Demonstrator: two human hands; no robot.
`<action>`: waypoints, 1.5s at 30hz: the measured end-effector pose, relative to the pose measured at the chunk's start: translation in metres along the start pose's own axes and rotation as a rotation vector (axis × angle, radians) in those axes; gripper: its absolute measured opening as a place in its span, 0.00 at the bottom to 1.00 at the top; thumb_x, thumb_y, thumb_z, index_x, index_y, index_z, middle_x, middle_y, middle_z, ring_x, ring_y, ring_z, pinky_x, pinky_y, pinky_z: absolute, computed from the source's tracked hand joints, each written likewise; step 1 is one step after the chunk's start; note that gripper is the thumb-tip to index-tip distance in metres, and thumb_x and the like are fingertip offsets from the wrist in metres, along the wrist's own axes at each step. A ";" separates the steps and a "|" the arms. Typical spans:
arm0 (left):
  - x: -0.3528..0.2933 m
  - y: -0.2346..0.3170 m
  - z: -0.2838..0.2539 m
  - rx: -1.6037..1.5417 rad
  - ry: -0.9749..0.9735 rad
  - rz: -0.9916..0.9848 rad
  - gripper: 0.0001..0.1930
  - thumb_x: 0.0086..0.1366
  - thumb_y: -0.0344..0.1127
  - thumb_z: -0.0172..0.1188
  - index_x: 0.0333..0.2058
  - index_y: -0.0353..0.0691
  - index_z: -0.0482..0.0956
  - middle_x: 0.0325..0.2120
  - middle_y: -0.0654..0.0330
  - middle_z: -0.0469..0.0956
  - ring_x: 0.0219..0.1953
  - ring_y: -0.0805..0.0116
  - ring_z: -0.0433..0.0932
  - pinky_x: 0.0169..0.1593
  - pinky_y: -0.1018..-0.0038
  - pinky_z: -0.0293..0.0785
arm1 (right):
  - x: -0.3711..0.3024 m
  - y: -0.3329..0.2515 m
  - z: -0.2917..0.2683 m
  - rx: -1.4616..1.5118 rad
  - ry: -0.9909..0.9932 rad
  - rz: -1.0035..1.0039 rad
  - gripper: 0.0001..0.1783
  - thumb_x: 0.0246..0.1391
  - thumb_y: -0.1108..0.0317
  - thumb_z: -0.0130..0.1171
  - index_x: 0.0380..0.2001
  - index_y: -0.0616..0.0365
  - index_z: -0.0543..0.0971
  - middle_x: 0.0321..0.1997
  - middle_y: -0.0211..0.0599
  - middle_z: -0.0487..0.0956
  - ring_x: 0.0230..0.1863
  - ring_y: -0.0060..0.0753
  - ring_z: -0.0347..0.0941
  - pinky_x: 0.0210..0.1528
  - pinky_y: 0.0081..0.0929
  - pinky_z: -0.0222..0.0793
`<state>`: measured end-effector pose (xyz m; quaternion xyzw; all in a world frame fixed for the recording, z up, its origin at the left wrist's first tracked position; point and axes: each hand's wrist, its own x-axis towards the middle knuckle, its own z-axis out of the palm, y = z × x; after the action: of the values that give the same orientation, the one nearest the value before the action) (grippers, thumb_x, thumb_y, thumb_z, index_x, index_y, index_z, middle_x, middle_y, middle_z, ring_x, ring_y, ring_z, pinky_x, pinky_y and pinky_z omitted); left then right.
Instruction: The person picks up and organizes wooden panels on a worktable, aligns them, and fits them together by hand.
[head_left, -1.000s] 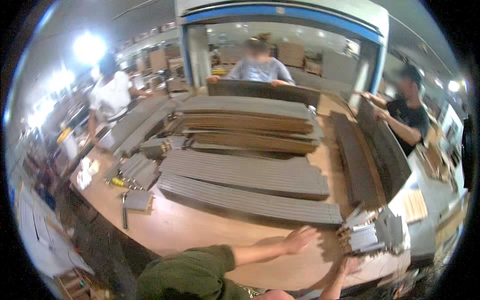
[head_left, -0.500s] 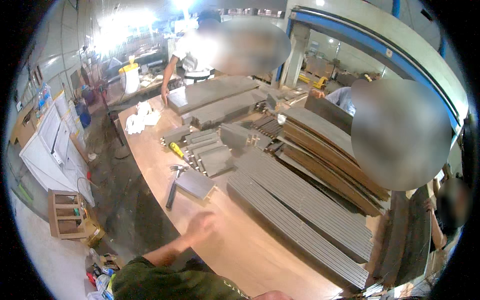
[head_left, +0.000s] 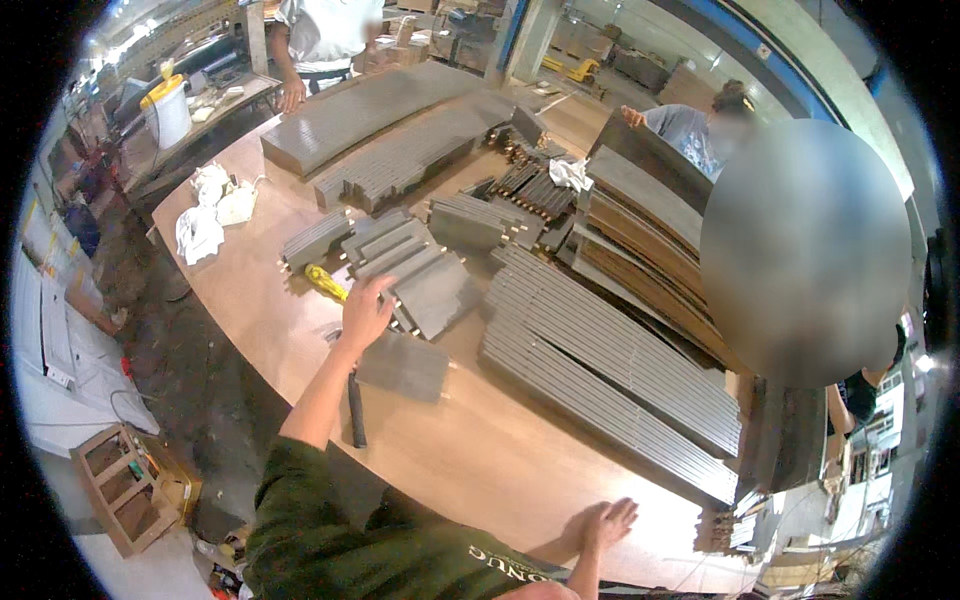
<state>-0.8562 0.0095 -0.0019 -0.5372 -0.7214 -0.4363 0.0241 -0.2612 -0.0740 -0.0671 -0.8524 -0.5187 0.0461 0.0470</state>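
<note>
My left hand (head_left: 367, 312) reaches over the table to the near end of a group of short grey panels (head_left: 430, 290) with pale dowels in their ends. Its fingers are bent a little and apart, at the panel edge, with nothing visibly held; I cannot tell if they touch. A yellow screwdriver handle (head_left: 325, 283) lies just left of it. Beneath my forearm, a hammer (head_left: 357, 410) shows its dark handle, its head partly hidden. Beside that lies a single grey panel (head_left: 405, 366). My right hand (head_left: 612, 522) is spread near the table's front edge, holding nothing.
Long ribbed grey strips (head_left: 610, 370) lie along the table's right part. Behind them rises a stack of curved boards (head_left: 640, 235). White cloths (head_left: 212, 210) lie at the left edge. Other people stand at the far side, one handling a dark board (head_left: 655, 145).
My left hand has moved forward from the bare tabletop to the short panels. My right hand has come into view, and the view has shifted.
</note>
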 end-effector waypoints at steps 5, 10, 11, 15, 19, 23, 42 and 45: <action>0.067 0.000 0.007 0.046 -0.045 0.139 0.20 0.52 0.31 0.61 0.46 0.42 0.73 0.43 0.50 0.74 0.46 0.49 0.71 0.50 0.58 0.67 | -0.046 -0.100 -0.004 0.125 -0.060 -0.219 0.36 0.54 0.55 0.46 0.65 0.54 0.54 0.71 0.45 0.47 0.72 0.52 0.37 0.69 0.54 0.35; 0.116 0.005 0.049 0.030 -0.099 0.158 0.21 0.51 0.33 0.62 0.46 0.43 0.73 0.42 0.51 0.75 0.47 0.50 0.72 0.49 0.60 0.69 | -0.069 -0.154 0.007 0.180 -0.100 -0.502 0.38 0.49 0.57 0.54 0.64 0.50 0.57 0.69 0.45 0.51 0.71 0.55 0.41 0.68 0.54 0.38; 0.125 0.008 0.057 0.008 -0.112 0.165 0.22 0.51 0.34 0.62 0.47 0.44 0.73 0.41 0.51 0.75 0.47 0.51 0.72 0.48 0.60 0.70 | -0.073 -0.165 0.010 0.193 -0.126 -0.590 0.38 0.49 0.57 0.54 0.64 0.49 0.57 0.70 0.43 0.51 0.71 0.54 0.40 0.68 0.53 0.37; 0.168 0.018 0.089 0.086 -0.110 0.211 0.24 0.52 0.36 0.61 0.50 0.44 0.72 0.42 0.49 0.75 0.47 0.51 0.72 0.49 0.60 0.70 | -0.092 -0.225 0.016 0.144 -0.218 -0.823 0.39 0.47 0.54 0.57 0.63 0.46 0.59 0.70 0.39 0.52 0.70 0.53 0.41 0.67 0.56 0.38; 0.213 0.028 0.097 0.110 -0.260 0.010 0.25 0.56 0.43 0.59 0.51 0.42 0.70 0.51 0.49 0.68 0.51 0.49 0.70 0.51 0.56 0.69 | -0.096 -0.264 0.033 0.253 -0.201 -0.899 0.38 0.46 0.50 0.59 0.61 0.42 0.61 0.70 0.37 0.53 0.71 0.52 0.41 0.67 0.57 0.39; 0.247 0.038 0.126 0.264 -0.194 -0.029 0.18 0.53 0.34 0.54 0.43 0.37 0.75 0.44 0.46 0.74 0.50 0.49 0.71 0.51 0.58 0.69 | -0.096 -0.267 0.029 0.205 -0.165 -0.834 0.37 0.47 0.49 0.57 0.61 0.41 0.62 0.69 0.33 0.54 0.71 0.49 0.42 0.67 0.57 0.38; 0.383 -0.011 0.262 0.331 -0.580 -0.165 0.28 0.52 0.48 0.60 0.50 0.41 0.68 0.50 0.48 0.72 0.53 0.51 0.72 0.52 0.60 0.70 | -0.088 -0.300 -0.006 0.307 -0.290 -0.660 0.34 0.51 0.47 0.51 0.60 0.41 0.60 0.69 0.33 0.51 0.71 0.45 0.41 0.67 0.57 0.38; 0.389 -0.037 0.315 0.226 -0.602 -0.137 0.47 0.45 0.56 0.66 0.59 0.45 0.53 0.56 0.51 0.66 0.57 0.53 0.68 0.57 0.60 0.66 | -0.083 -0.304 -0.006 0.301 -0.291 -0.642 0.33 0.52 0.47 0.51 0.60 0.41 0.60 0.69 0.33 0.51 0.71 0.44 0.41 0.67 0.57 0.38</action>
<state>-0.9136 0.5078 -0.0230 -0.5862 -0.7745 -0.1757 -0.1601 -0.5662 -0.0092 -0.0194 -0.6149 -0.7478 0.2251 0.1095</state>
